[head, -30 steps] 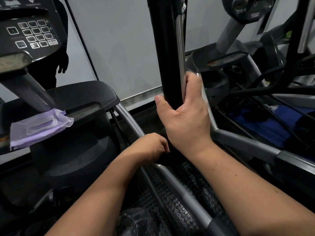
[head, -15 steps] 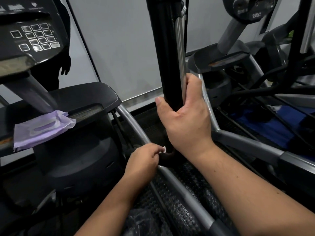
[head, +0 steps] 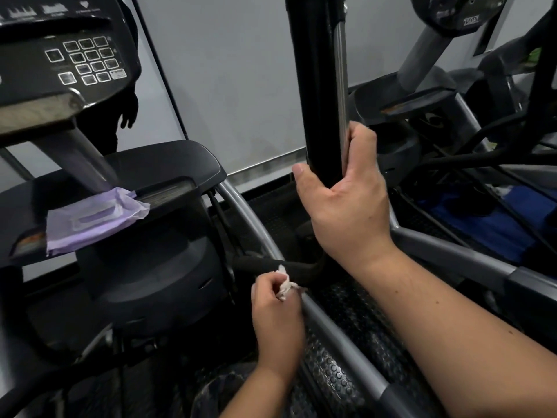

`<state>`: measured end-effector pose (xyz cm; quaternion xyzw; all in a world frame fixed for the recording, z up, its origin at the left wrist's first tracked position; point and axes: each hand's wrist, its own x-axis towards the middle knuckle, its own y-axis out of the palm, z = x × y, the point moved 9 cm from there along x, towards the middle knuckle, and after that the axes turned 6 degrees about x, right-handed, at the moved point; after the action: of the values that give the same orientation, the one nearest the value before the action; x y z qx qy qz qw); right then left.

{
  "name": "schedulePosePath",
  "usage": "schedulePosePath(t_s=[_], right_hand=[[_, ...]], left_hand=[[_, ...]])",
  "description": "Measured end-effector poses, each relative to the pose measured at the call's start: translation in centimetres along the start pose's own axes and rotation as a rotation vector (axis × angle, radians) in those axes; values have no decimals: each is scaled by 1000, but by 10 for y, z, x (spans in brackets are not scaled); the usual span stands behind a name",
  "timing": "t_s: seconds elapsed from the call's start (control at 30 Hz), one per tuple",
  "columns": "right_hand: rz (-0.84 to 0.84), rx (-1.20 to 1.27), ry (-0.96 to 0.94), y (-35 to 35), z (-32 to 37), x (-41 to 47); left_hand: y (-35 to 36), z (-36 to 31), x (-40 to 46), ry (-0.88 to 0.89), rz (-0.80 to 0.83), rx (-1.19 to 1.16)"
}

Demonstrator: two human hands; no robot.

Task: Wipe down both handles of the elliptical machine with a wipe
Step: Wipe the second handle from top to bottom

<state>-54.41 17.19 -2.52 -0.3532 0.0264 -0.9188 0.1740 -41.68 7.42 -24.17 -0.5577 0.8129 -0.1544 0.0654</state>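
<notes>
Centre frame: right hand (head: 346,203) grips the rigid black upright handle (head: 316,86); below, left hand (head: 278,309) pinches a crumpled white wipe (head: 284,286), probably soft, light, best bunched.

We can read very little: on the round grey housing (head: 452,10) of the machine at the far right stands a small label that looks like "750 XT", though its last characters are blurred. On the black console (head: 60,49) at the far left we see a row of pale logos and words along the top and a keypad (head: 87,60) of outlined buttons, all too blurred for us to read. The purple wipe packet (head: 90,218) on the console's shelf shows no print we can make out.
</notes>
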Motion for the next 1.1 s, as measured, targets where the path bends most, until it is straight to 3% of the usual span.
schedulePosePath(t_s=[0.07, 0.23, 0.47, 0.53, 0.63, 0.8, 0.9, 1.0, 1.1], right_hand=[[2, -5, -1, 0, 1, -1], [-3, -17, -12, 0, 2, 0], [-11, -22, -19, 0, 2, 0], [-8, -27, -23, 0, 2, 0], [-4, -22, -25, 0, 2, 0], [-19, -21, -37, 0, 1, -1], [-14, -21, -41, 1, 2, -1], [-12, -27, -56, 0, 4, 0], [-13, -25, -51, 1, 3, -1]], left_hand=[[8, 18, -3, -227, -12, -215], [37, 20, -21, -577, 50, -783], [33, 20, -21, -676, 37, -867], [22, 27, -6, -597, -29, -770], [4, 28, 8, -388, -76, -444], [-6, 3, 3, 93, -31, -14], [-8, 4, 16, 194, -6, 91], [0, -18, 9, 455, 65, 226], [-5, -4, 28, 418, 43, 286]])
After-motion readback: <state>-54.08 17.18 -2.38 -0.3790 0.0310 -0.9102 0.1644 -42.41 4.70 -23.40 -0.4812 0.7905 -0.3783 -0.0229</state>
